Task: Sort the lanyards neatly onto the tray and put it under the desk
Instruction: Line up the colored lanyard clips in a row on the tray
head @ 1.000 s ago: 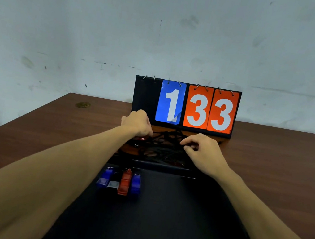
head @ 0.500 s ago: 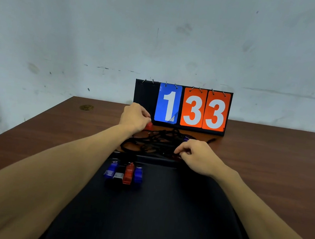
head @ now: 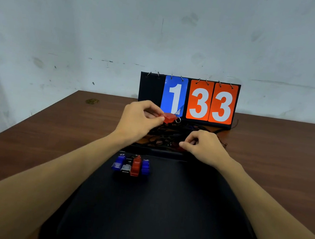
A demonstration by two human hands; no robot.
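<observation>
A black tray [head: 160,210] lies on the desk in front of me. At its far left, several whistle-like plastic pieces [head: 131,166] in blue, grey and red sit side by side. Beyond the tray lies a tangle of black lanyard cords [head: 170,137]. My left hand [head: 138,121] pinches a red plastic piece [head: 169,118] with a metal ring, lifted just above the tangle. At the pile's near right edge, my right hand [head: 203,145] pinches into the cords; what it holds is hidden by its fingers.
A flip scoreboard [head: 188,99] reading 1 33 stands behind the pile against the wall. The brown wooden desk [head: 50,135] extends left and right. A small round mark [head: 92,101] sits at the far left corner.
My left hand has lifted the red piece out of the tangle and up in front of the scoreboard. My right hand stayed on the pile's near right edge.
</observation>
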